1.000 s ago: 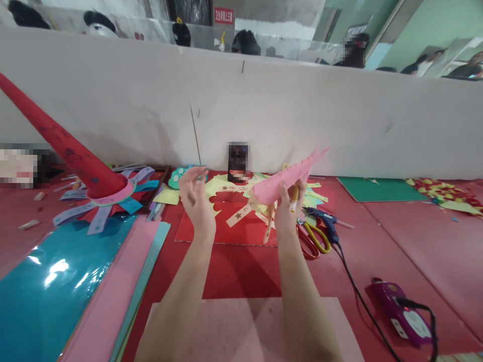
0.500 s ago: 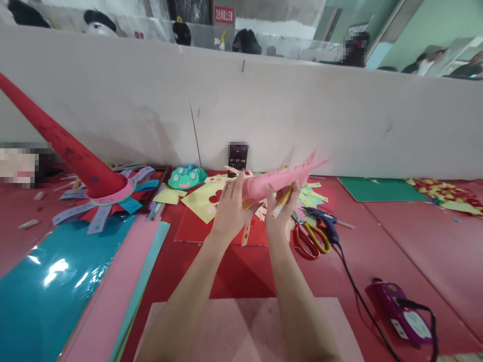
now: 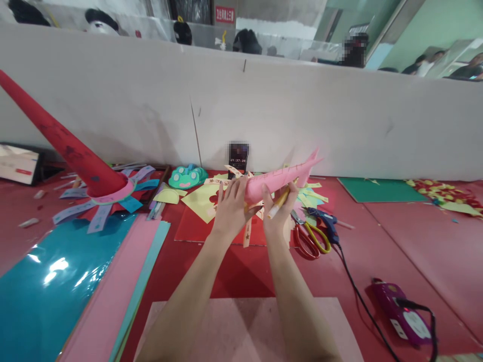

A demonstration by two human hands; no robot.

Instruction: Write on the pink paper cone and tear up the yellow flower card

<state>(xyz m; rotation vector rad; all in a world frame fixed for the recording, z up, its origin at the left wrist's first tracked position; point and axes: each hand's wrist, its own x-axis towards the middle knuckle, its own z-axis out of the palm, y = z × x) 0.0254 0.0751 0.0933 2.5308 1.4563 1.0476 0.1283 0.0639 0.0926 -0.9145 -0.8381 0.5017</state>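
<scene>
A pink paper rocket shape (image 3: 277,178) is held slanted above the table, its pointed fins up to the right. My left hand (image 3: 231,208) grips its wide lower end, fingers laid along the side and thumb underneath. Closed around the underside farther along is my right hand (image 3: 277,216), which also keeps a yellow pen (image 3: 279,203) tucked between its fingers. Cream strips with brown stars (image 3: 247,232) hang by the wide end. Below lie a red sheet (image 3: 196,232) and a yellow sheet (image 3: 199,206). My palms hide part of the pink paper.
Scissors (image 3: 315,239) and a corded blue glue gun (image 3: 327,221) lie right of my hands, with a purple power box (image 3: 402,311) nearer. A red cone hat (image 3: 79,151) and coloured sheets (image 3: 56,271) occupy the left. A phone timer (image 3: 238,157) leans against the white partition (image 3: 302,110).
The pink paper shape has shifted slightly, its finned tip drawing a little left. My left hand's fingers have spread and moved a little on the wide end; the right hand keeps its hold.
</scene>
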